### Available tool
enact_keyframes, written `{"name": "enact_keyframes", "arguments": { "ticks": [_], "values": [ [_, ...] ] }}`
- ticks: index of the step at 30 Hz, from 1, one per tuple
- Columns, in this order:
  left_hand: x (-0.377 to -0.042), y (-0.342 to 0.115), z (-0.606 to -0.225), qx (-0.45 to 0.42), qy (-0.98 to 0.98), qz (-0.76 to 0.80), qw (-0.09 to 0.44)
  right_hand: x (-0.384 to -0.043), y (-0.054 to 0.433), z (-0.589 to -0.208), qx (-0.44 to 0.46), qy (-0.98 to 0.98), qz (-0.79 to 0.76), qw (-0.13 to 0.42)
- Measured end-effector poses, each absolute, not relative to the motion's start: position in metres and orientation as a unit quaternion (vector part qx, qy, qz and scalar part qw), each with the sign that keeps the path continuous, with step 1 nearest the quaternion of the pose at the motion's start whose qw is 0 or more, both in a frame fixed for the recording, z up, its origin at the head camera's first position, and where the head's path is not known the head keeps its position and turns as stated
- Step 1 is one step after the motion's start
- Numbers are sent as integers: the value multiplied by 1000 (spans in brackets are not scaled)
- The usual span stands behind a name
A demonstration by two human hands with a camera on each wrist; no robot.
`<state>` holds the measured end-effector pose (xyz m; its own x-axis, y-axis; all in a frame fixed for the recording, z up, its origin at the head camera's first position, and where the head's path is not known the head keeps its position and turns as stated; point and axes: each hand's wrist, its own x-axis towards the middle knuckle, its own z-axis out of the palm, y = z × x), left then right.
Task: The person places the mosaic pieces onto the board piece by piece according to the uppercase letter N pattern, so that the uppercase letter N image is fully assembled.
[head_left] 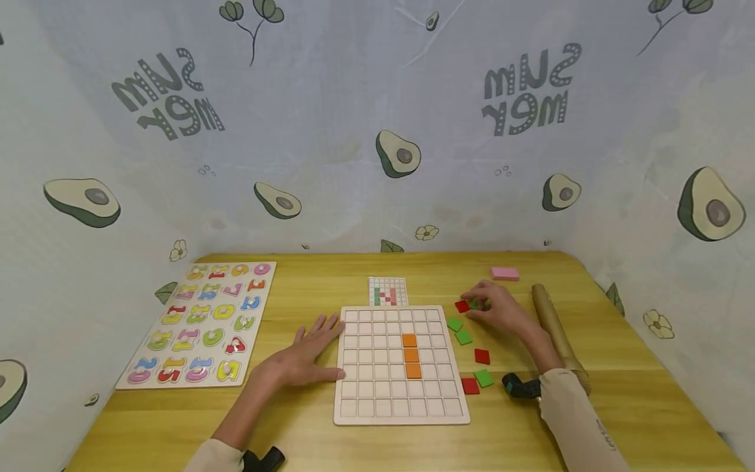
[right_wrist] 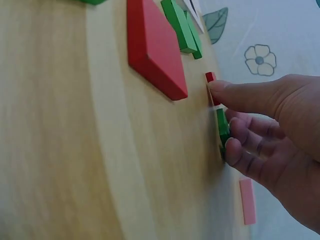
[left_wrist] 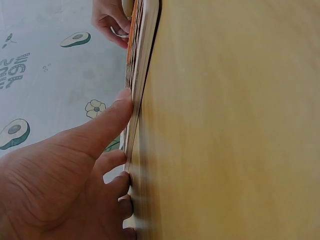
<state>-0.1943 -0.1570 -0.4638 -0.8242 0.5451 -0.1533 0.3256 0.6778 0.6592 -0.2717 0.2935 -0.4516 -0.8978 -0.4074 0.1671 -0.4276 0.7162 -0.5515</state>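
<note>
A pale square grid board (head_left: 367, 390) lies on the table, with three orange square tiles (head_left: 411, 355) in one column. My left hand (head_left: 303, 357) is spread flat at its left side, thumb and fingertips right at the edge (left_wrist: 136, 107). Beyond the board's right side, my right hand (head_left: 498, 307) reaches down with thumb and fingers parted around a green tile (right_wrist: 223, 127). Its thumb tip overlaps a red tile (right_wrist: 210, 77) in the right wrist view. Several more tiles lie nearer, among them a red one (head_left: 482, 356) and a green one (head_left: 464, 337).
A small printed pattern card (head_left: 387, 283) lies behind the board. On the left is a number puzzle board (head_left: 203, 328). A pink block (head_left: 504, 273) sits at the back right, and a brown roll (head_left: 551, 321) lies beside my right forearm. A patterned cloth hangs behind the table.
</note>
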Motion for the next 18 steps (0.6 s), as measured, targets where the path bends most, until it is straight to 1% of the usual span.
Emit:
{"name": "enact_keyframes", "arguments": {
  "ticks": [8,18],
  "values": [
    [-193,-153,-453,229,905,307,184,-276,293,-457,231,-928,290,31],
    [-193,-153,-454,229,906,307,183,-274,294,-463,216,-933,285,40]
  ]
}}
